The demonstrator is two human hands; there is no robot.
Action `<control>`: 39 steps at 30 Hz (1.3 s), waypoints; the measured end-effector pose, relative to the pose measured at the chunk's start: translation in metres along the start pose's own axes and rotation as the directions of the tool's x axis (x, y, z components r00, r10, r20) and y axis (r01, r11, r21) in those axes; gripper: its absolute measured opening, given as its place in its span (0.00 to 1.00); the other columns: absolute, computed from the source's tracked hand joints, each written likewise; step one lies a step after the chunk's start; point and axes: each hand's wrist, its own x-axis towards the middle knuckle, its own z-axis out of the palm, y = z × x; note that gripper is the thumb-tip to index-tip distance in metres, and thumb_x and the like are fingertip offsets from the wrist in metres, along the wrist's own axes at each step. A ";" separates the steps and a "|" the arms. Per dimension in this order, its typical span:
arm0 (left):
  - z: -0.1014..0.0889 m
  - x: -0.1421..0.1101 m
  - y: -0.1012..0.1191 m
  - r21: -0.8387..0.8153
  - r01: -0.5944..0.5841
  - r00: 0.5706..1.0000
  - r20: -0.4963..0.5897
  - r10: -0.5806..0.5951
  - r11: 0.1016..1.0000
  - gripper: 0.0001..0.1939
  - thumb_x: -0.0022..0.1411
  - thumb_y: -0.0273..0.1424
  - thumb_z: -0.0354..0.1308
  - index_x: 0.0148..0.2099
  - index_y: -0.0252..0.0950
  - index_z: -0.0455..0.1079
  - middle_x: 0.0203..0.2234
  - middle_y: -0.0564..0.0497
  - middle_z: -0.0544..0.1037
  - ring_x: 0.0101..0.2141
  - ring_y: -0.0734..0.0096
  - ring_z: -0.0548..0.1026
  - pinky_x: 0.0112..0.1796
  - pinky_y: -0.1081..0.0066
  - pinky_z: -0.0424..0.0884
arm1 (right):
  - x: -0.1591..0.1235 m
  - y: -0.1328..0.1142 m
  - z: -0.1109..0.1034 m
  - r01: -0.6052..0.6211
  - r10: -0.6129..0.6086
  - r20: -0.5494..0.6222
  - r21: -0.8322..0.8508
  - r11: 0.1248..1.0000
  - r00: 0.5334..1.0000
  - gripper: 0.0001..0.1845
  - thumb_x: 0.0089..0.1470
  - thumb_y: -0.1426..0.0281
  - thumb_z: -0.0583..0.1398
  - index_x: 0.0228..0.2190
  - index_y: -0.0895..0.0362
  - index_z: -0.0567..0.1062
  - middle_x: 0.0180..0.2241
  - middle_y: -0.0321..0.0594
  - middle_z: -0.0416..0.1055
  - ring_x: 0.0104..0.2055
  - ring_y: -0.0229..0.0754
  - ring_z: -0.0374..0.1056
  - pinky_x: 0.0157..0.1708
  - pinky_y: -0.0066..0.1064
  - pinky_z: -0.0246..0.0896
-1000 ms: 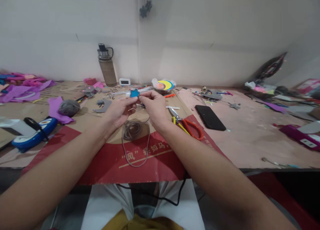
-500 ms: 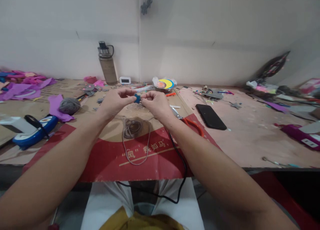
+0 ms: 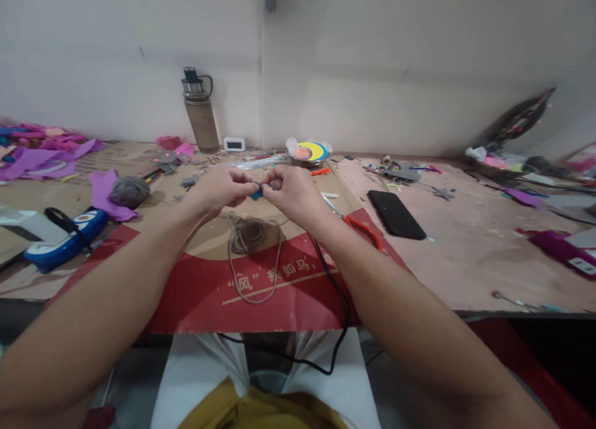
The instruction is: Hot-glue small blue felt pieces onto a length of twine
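Note:
Over the cardboard sheet, my left hand [image 3: 222, 187] and my right hand [image 3: 294, 194] meet fingertip to fingertip. Between them is a small blue piece [image 3: 257, 194], mostly covered by the fingers; its exact kind cannot be made out. Both hands are closed in a pinch on it. A bit of something grey shows at the right fingertips, too small to name. Below the hands lies a loose coil of thin grey cord [image 3: 248, 235], one loop reaching onto the red part of the cardboard [image 3: 195, 305]. Scissors with orange handles [image 3: 365, 230] lie partly behind my right forearm.
A black phone [image 3: 395, 215] lies to the right. Behind the hands stand a bottle [image 3: 201, 121], a small white clock [image 3: 234, 144] and a bowl [image 3: 310, 162]. At left are a grey yarn ball [image 3: 129, 192], purple scraps [image 3: 103, 193] and a blue power strip [image 3: 67, 243]. A black cable [image 3: 342, 298] crosses the front edge.
My fingertips have drawn closer together and now cover more of the blue piece. The view has tilted slightly. The cord coil and scissors lie as before.

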 end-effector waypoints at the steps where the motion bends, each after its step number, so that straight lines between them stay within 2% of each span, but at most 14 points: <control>1: 0.001 -0.001 0.001 -0.012 0.017 1.000 0.010 -0.017 1.000 0.06 0.48 0.27 0.65 0.21 0.33 0.74 0.12 0.53 0.64 0.15 0.82 0.54 0.18 0.76 0.43 | 0.000 0.000 0.000 0.001 -0.001 -0.004 -0.008 1.000 1.000 0.02 0.45 0.74 0.62 0.23 0.56 0.75 0.18 0.32 0.61 0.24 0.35 0.53 0.27 0.30 0.44; 5: 0.003 -0.002 0.003 -0.036 0.076 0.997 0.024 -0.076 0.996 0.06 0.47 0.28 0.66 0.21 0.34 0.73 0.09 0.55 0.60 0.14 0.83 0.52 0.17 0.76 0.41 | 0.001 0.002 0.000 -0.002 0.002 -0.021 -0.007 1.000 1.000 0.03 0.44 0.74 0.63 0.22 0.55 0.74 0.17 0.32 0.60 0.23 0.35 0.51 0.26 0.30 0.42; 9: 0.004 0.003 -0.006 -0.098 0.037 0.999 0.006 -0.036 0.995 0.08 0.47 0.28 0.66 0.20 0.34 0.72 0.09 0.56 0.59 0.13 0.83 0.53 0.16 0.77 0.41 | 0.002 0.004 0.001 0.021 -0.020 -0.017 0.023 1.000 1.000 0.04 0.46 0.75 0.62 0.23 0.55 0.74 0.18 0.32 0.60 0.24 0.35 0.52 0.26 0.30 0.43; 15: 0.003 0.006 -0.015 -0.100 0.006 0.998 -0.068 -0.013 0.995 0.07 0.50 0.31 0.65 0.24 0.34 0.73 0.11 0.54 0.65 0.12 0.81 0.59 0.15 0.77 0.46 | 0.002 0.010 0.001 -0.004 0.010 -0.041 0.152 0.988 0.999 0.03 0.50 0.70 0.61 0.26 0.55 0.73 0.19 0.31 0.61 0.24 0.35 0.54 0.26 0.29 0.46; 22: 0.006 0.005 -0.015 -0.156 -0.029 0.990 -0.142 0.006 0.987 0.05 0.50 0.29 0.65 0.25 0.34 0.73 0.13 0.50 0.71 0.14 0.78 0.65 0.16 0.76 0.52 | 0.002 0.006 0.007 -0.092 0.105 -0.062 0.192 0.977 0.993 0.05 0.49 0.69 0.61 0.24 0.56 0.72 0.20 0.31 0.62 0.23 0.33 0.54 0.25 0.28 0.47; 27: 0.010 0.005 -0.015 -0.223 -0.036 0.979 -0.205 -0.011 0.974 0.05 0.51 0.28 0.64 0.25 0.35 0.72 0.12 0.55 0.66 0.13 0.81 0.62 0.16 0.76 0.48 | 0.003 0.006 0.015 -0.196 0.231 -0.048 0.379 0.904 0.972 0.08 0.48 0.66 0.62 0.23 0.57 0.71 0.22 0.32 0.66 0.25 0.32 0.56 0.24 0.26 0.49; 34: 0.016 0.004 -0.015 -0.339 -0.070 0.971 -0.238 -0.013 0.938 0.06 0.50 0.28 0.63 0.24 0.35 0.69 0.12 0.59 0.58 0.13 0.84 0.51 0.16 0.76 0.41 | -0.001 -0.001 0.023 -0.282 0.362 -0.018 0.593 0.754 0.932 0.10 0.48 0.66 0.62 0.22 0.55 0.67 0.19 0.28 0.58 0.20 0.30 0.50 0.19 0.24 0.44; 39: 0.018 0.004 -0.017 -0.366 -0.103 0.974 -0.226 0.019 0.925 0.06 0.50 0.27 0.63 0.25 0.35 0.68 0.13 0.60 0.58 0.14 0.83 0.52 0.17 0.75 0.42 | -0.003 -0.002 0.029 -0.262 0.360 -0.044 0.606 0.751 0.932 0.09 0.49 0.67 0.62 0.24 0.54 0.66 0.21 0.27 0.59 0.20 0.30 0.51 0.19 0.24 0.45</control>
